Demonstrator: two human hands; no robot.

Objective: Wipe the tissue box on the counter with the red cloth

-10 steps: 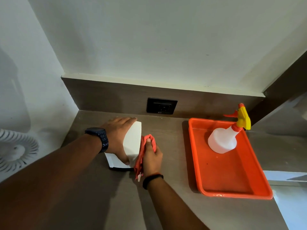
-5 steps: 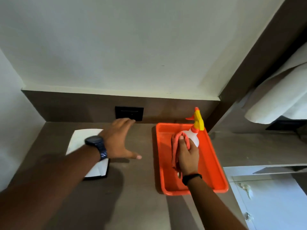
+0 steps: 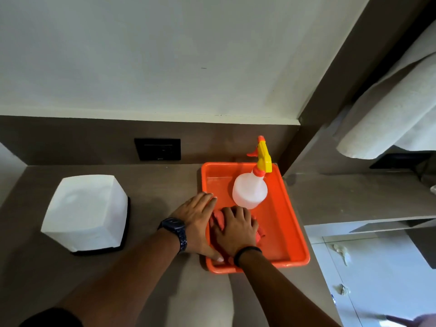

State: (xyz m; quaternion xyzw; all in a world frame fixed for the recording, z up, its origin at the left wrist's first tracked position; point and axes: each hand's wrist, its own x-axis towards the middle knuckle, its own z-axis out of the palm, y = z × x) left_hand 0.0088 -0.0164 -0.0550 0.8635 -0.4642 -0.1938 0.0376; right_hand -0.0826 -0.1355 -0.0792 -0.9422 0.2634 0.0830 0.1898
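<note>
The white tissue box (image 3: pixel 85 208) stands on a dark base at the left of the brown counter (image 3: pixel 153 190), with neither hand touching it. The red cloth (image 3: pixel 217 219) lies bunched in the orange tray (image 3: pixel 277 223), mostly hidden under my right hand (image 3: pixel 236 230), whose fingers are curled over it and press it down. My left hand (image 3: pixel 194 220), with a dark watch on the wrist, lies flat with fingers apart across the tray's left rim, right beside the cloth.
A white spray bottle (image 3: pixel 250 192) with a yellow and orange trigger stands at the back of the tray. A black wall socket (image 3: pixel 157 149) sits in the brown backsplash. At the right are a lower shelf (image 3: pixel 354 197) and hanging white fabric (image 3: pixel 389 109).
My left hand let go of the tissue box and moved right to the tray's rim. My right hand carried the red cloth from the box into the tray and lowered it. The view swung right.
</note>
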